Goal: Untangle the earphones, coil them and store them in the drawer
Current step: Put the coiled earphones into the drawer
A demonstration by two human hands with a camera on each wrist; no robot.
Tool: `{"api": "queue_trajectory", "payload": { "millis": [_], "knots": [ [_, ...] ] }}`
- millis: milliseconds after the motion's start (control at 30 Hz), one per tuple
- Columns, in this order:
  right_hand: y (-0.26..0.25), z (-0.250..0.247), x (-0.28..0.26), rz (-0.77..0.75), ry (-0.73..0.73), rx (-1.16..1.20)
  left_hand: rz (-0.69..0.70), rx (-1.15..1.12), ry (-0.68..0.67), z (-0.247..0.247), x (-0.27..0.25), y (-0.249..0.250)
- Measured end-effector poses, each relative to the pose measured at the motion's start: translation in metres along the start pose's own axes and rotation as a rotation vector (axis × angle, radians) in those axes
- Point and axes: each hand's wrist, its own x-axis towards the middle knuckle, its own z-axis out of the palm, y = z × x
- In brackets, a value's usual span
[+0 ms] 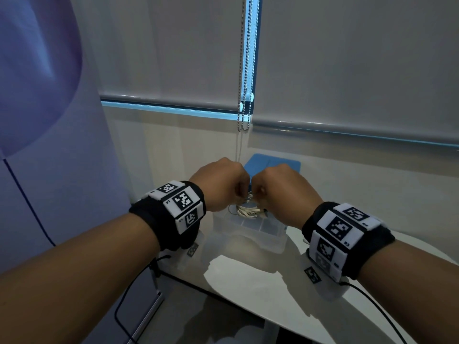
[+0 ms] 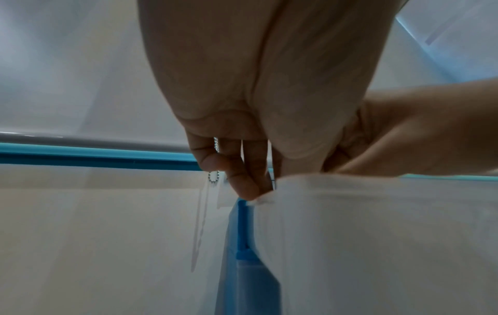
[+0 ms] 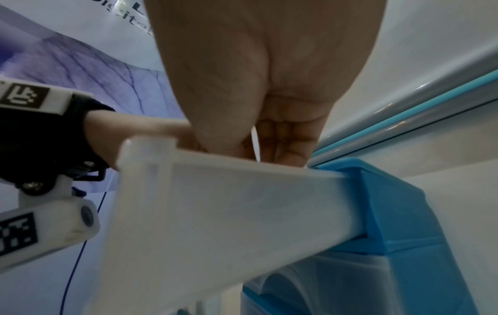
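- Blinds [image 1: 347, 58] in pale grey fill the back of the head view, with a beaded chain [image 1: 244, 70] hanging between the 2 panels.
- Table [image 1: 260, 294], white and glossy, carries the storage unit near its far edge.
- Blue drawer unit [image 1: 273, 163] stands against the wall; its translucent drawer [image 1: 250, 233] is pulled out toward the person and shows dividers inside.
- Both forearms reach forward side by side, each with a black wristband [image 1: 173, 217] carrying white marker tiles.
- Left hand [image 1: 222, 186] is raised over the open drawer, back of the hand up, knuckles bent, fingers curled down and inward; its grip pinches the cord.
- The left wrist view shows the left hand [image 2: 242, 96] from below, fingertips [image 2: 246, 189] pointing down at the drawer's white rim [image 2: 377, 185], with the right hand [image 2: 417, 132] pressed close beside it.
- Right hand [image 1: 283, 189] mirrors it, knuckles nearly touching the left hand's, fingers curled down; its grip also pinches the cord.
- From the right wrist view the right hand [image 3: 266, 85] hangs just above the drawer's front wall [image 3: 242, 202], fingers [image 3: 285, 138] folded in; the cord itself is hidden there.
- Earphones [image 1: 248, 209] are a pale bundle of looped cord, held between the 2 sets of fingertips and hanging into the top of the open drawer; whether the loops touch the drawer floor I cannot tell.
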Motion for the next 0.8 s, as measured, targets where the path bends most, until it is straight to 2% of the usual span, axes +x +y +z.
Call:
{"api": "queue_trajectory", "payload": {
  "millis": [200,333,433,600,800],
  "knots": [
    [0.007,-0.011,-0.008,-0.233,-0.059,0.164,0.045,-0.037,0.009,-0.003,0.003,-0.007],
    [0.01,-0.014,-0.009,-0.331,-0.173,0.082,0.078,-0.05,0.006,-0.005,0.002,-0.011],
    [0.007,-0.011,-0.007,-0.342,-0.218,-0.019,0.11,-0.008,-0.015,-0.003,0.001,-0.01],
    [0.004,-0.009,0.001,-0.314,-0.237,-0.168,0.112,-0.02,0.023,0.001,-0.003,-0.013],
    [0.005,-0.009,0.011,-0.215,-0.219,-0.168,0.067,-0.025,0.043,0.004,-0.006,-0.016]
  ]
}}
